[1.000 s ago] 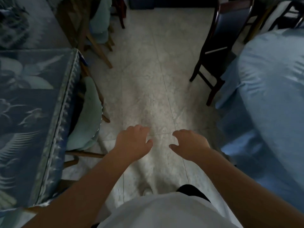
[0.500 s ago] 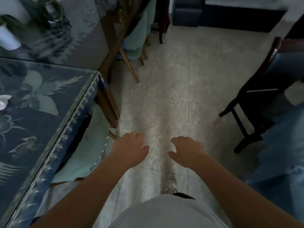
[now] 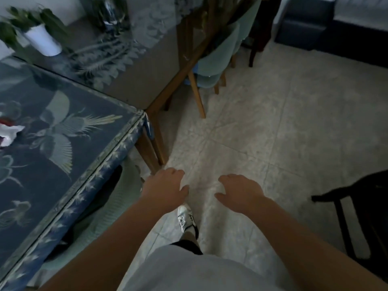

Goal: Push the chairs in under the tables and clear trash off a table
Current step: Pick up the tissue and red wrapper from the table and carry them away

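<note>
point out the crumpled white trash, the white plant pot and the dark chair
crumpled white trash point(image 3: 9, 133), head view, on its white middle
white plant pot point(image 3: 43, 42), head view, on its side wall
dark chair point(image 3: 361, 198), head view, on its seat

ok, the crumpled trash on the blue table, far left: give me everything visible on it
The crumpled trash looks like a wad of white paper or tissue, with a red patch along its upper edge. It lies on the glass-covered blue patterned table at the far left of the view, partly cut off by the frame edge, so its full extent is hidden. It is blurred, and no print is readable. Nothing but the tabletop touches it; both hands are away from it over the floor.
</note>
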